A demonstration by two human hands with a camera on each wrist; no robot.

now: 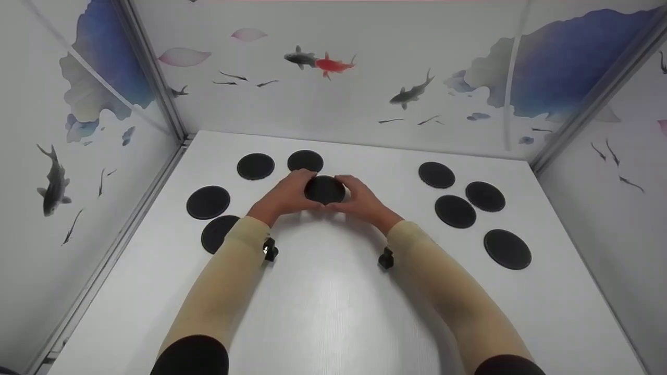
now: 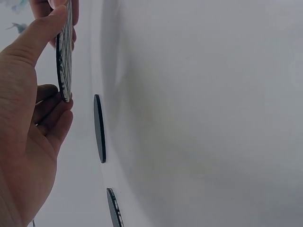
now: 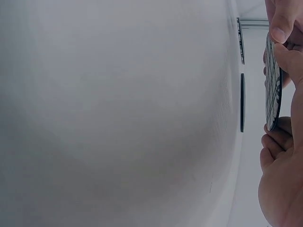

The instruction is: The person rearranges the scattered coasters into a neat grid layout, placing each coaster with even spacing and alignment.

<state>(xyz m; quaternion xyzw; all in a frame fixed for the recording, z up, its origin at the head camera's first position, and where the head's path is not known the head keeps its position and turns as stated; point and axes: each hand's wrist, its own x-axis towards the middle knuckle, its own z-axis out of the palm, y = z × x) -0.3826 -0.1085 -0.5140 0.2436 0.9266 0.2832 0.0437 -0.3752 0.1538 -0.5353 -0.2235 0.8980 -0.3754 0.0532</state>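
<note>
White wall panels (image 1: 354, 120) printed with fish and blue shapes border the far, left and right sides of the white table (image 1: 323, 317). A left sleeve (image 1: 219, 281) and a right sleeve (image 1: 443, 276), both pale yellow, extend from the near side; the left sleeve partly covers one disc. The left hand (image 1: 285, 197) pinches the left side of the held disc (image 1: 325, 190); the right hand (image 1: 365, 200) pinches its right side. On both hands, the thumb is at the near rim, fingers farther round. The held disc is above the table, far of centre, black face up, line-patterned underside down. Four discs (image 1: 208, 202) lie left and four discs (image 1: 455, 211) right. One small black device (image 1: 386, 259) is at the right wrist.
</note>
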